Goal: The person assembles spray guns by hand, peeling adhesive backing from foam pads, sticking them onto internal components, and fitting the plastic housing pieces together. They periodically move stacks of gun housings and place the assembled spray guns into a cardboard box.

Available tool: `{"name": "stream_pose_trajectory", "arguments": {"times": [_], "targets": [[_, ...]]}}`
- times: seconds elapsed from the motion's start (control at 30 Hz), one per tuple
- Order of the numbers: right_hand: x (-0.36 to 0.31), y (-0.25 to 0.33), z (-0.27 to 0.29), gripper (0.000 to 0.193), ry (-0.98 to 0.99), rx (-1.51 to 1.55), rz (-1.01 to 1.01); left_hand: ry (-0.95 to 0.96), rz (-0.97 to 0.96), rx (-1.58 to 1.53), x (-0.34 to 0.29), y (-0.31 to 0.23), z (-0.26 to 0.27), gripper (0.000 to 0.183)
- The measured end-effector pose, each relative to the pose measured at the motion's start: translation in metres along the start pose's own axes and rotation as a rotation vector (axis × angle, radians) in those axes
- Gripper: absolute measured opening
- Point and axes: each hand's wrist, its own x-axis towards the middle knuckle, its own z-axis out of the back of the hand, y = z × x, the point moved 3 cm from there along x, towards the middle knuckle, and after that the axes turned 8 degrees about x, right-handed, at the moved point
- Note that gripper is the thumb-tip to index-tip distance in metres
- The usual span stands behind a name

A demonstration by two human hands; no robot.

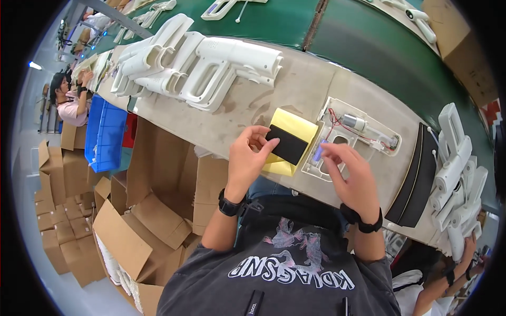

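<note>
My left hand (250,155) pinches the left end of a black rectangular foam pad (289,145). Under and behind the pad lies a sheet of yellow backing paper (295,124), curling at its lower edge. My right hand (350,174) hovers over the near part of a white plastic housing half (395,138), thumb and forefinger curved and slightly apart. Close to its fingertips is a purple cylindrical battery cell (319,150) inside the housing; whether they touch it I cannot tell. A silver motor (353,122) with red wires sits farther up the same housing.
Several white gun-shaped shells (211,66) stand at the workbench's (253,105) far left. Black strips (416,176) and more white shells (453,174) are at the right, near a co-worker's hand (469,250). Cardboard boxes (126,237) and a blue bin (105,134) stand left; another person (71,102) works beyond.
</note>
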Motion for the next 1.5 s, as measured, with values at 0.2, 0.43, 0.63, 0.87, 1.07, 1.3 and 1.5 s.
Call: {"name": "stream_pose_trajectory", "arguments": {"times": [0.2, 0.43, 0.63, 0.87, 1.07, 1.3, 1.5], "targets": [[0.025, -0.001, -0.034, 0.035, -0.021, -0.263, 0.14, -0.221, -0.149, 0.103, -0.005, 0.001, -0.014, 0.049], [0.03, -0.006, -0.042, 0.034, -0.056, -0.283, 0.281, 0.285, 0.063, -0.411, -0.018, -0.016, 0.013, 0.034], [0.027, -0.008, -0.04, 0.039, 0.023, 0.053, 0.147, 0.338, 0.022, -0.447, -0.026, -0.022, 0.019, 0.032], [0.015, -0.015, -0.02, 0.033, 0.1, 0.533, 0.0, 0.516, -0.125, -0.545, -0.03, -0.019, 0.033, 0.049], [0.017, -0.019, 0.082, 0.026, -0.475, -0.244, 0.08, 0.175, 0.042, -0.475, -0.006, -0.021, 0.021, 0.048], [-0.008, -0.024, 0.132, 0.026, -0.516, -0.339, 0.049, -0.292, -0.574, 0.308, -0.003, -0.064, -0.005, 0.044], [-0.023, -0.097, 0.124, 0.027, -0.93, 0.601, 0.012, 0.158, -0.964, 0.293, 0.042, -0.138, -0.082, 0.026]]}}
